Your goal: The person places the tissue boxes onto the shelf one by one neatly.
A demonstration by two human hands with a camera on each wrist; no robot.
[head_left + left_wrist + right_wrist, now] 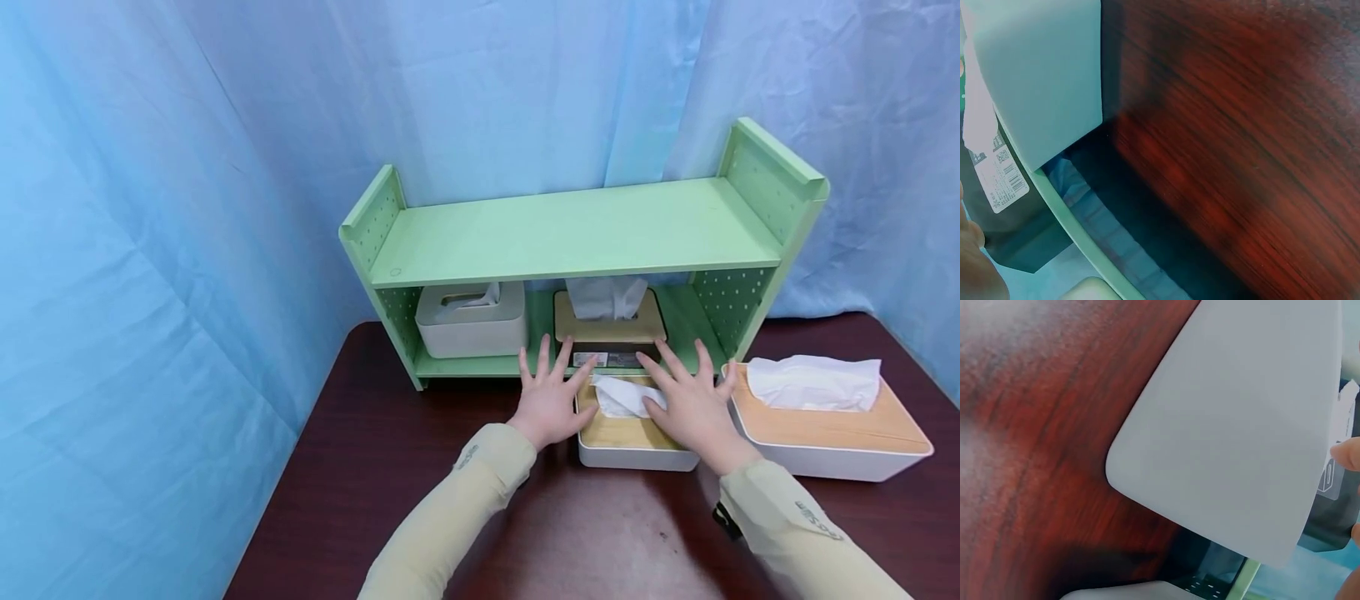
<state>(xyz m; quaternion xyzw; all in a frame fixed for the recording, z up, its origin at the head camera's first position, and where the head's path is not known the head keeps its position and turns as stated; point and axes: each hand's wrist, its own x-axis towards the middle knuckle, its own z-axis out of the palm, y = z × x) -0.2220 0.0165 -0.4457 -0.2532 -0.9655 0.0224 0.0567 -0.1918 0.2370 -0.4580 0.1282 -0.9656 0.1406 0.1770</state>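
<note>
My left hand (551, 402) and right hand (692, 408) are spread with fingers straight, over the two sides of a small tissue box (626, 433) with a wooden lid and white walls. It stands on the table before the shelf, a tissue (618, 396) sticking out of its top. Just behind, on the lower shelf, sits a dark tissue box (570, 332) with a wooden lid and a label on its front. My fingertips reach towards that dark box; whether they touch it I cannot tell. In the right wrist view, fingers (1349, 453) show beside its label.
A green two-level shelf (577, 233) stands at the back of the dark wooden table (360, 500). A white tissue box (472, 333) sits at its lower left. On the table's right is a larger wooden-lidded tissue box (832, 429). Blue curtains (510, 92) hang behind.
</note>
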